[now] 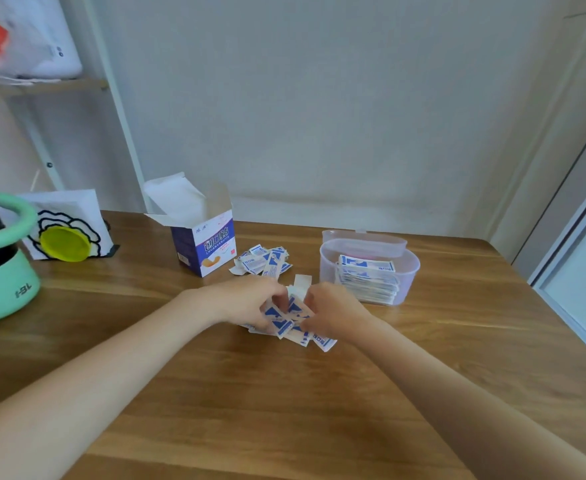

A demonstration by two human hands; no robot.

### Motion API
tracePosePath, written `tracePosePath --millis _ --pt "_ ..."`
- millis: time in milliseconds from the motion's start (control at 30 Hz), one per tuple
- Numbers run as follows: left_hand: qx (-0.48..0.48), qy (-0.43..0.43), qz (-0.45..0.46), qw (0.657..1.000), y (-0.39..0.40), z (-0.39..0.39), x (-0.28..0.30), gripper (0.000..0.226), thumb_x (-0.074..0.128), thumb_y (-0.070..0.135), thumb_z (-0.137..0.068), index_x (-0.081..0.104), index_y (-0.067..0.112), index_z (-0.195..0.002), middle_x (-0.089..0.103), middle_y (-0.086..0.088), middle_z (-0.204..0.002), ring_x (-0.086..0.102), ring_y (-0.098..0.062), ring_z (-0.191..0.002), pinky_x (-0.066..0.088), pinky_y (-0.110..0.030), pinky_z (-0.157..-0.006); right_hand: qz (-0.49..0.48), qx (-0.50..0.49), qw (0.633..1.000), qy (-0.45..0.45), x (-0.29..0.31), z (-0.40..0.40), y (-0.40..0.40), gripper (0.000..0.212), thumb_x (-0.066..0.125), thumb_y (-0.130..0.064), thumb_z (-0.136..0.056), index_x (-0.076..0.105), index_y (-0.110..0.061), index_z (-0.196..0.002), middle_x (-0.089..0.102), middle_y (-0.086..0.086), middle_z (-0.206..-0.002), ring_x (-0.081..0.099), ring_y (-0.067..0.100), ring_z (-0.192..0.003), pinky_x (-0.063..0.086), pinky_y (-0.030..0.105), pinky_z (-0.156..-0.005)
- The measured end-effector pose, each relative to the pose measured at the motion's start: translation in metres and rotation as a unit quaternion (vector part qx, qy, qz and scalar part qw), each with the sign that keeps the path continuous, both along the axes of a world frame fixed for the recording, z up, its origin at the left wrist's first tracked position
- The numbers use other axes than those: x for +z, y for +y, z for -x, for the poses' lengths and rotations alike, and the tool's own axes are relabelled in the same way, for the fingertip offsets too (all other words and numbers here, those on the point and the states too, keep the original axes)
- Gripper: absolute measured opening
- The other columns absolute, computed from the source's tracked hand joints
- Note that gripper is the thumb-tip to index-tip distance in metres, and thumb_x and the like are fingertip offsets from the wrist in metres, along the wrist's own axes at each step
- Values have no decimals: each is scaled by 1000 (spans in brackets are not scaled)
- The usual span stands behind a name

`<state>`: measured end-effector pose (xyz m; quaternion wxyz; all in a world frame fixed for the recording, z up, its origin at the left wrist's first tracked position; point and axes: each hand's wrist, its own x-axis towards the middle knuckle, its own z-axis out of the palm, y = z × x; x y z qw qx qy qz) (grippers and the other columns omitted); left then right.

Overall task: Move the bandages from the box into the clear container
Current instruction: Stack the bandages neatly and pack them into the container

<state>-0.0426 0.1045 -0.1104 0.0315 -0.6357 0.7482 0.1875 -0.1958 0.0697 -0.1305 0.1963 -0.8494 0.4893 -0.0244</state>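
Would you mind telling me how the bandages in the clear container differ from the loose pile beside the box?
The bandages in the clear container sit in a neat, aligned stack, while the loose pile beside the box is scattered and overlapping at odd angles. The stack stands inside the container's walls; the pile lies flat on the table. Both are white wrappers with blue print.

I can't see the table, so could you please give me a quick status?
Left hand, right hand both gripping bandage pile. Clear container part filled. More loose bandages by open box.
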Motion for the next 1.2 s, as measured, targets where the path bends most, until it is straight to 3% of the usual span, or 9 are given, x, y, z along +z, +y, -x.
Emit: tracePosePath --millis 167,400,567,667,767,833,967,1100,1200 --pt "25 20 24 999 3 -4 -4 24 69 31 -81 55 23 -99 42 19 -75 43 -3 -65 29 -17 -52 -46 -30 994 -92 2 11 -1 20 68 -26 -82 66 -9 -92 63 -1 -81 56 10 -68 46 19 -59" --pt "48 42 50 997 9 -6 -6 20 67 29 -83 53 26 -97 41 18 -71 41 -1 -61 27 -12 -48 -24 -77 977 -199 14 21 0 13 63 -23 -87 59 -15 -78 62 -1 -80 55 7 -62 41 13 -51" --pt "62 51 64 995 12 -11 -7 24 64 27 -86 57 25 -110 39 18 -72 41 -2 -61 28 -12 -51 -15 -70 973 -219 27 23 2 20 56 -24 -91 66 -7 -93 68 6 -89 60 16 -66 46 22 -56" --pt "82 70 87 990 12 -14 -4 20 61 29 -88 63 19 -105 39 15 -65 37 -6 -55 27 -15 -50 -109 -84 954 -266 29 22 4 17 55 -21 -93 65 -9 -87 58 2 -62 46 7 -44 36 16 -42" --pt "112 122 91 982 14 -21 1 8 60 26 -89 63 18 -90 45 14 -63 41 -4 -53 29 -11 -46 -189 -104 926 -310 26 20 5 20 54 -18 -93 61 -12 -75 49 -4 -43 39 7 -40 31 14 -39" --pt "123 151 90 977 16 -26 2 8 60 23 -89 63 18 -84 52 14 -70 47 -1 -59 33 -10 -53 -219 -110 914 -325 24 17 6 21 54 -17 -93 60 -13 -74 50 -3 -45 42 9 -45 32 15 -41" --pt "158 192 93 964 15 -33 -2 11 62 22 -88 63 18 -77 57 10 -78 55 -8 -77 43 -22 -70 -236 -113 916 -305 21 12 8 11 58 -17 -91 64 -14 -81 56 -1 -55 42 8 -46 33 14 -41" --pt "211 251 87 940 11 -34 -4 4 67 22 -84 65 19 -85 67 1 -94 62 -14 -93 52 -33 -88 -236 -120 919 -291 17 13 6 6 62 -19 -88 65 -15 -91 59 2 -64 41 4 -41 32 13 -40" --pt "233 305 77 920 7 -30 -3 9 69 20 -82 61 19 -86 65 1 -93 61 -11 -85 52 -25 -76 -246 -138 909 -306 16 13 5 12 64 -17 -87 64 -14 -98 62 1 -70 42 4 -43 34 14 -42"
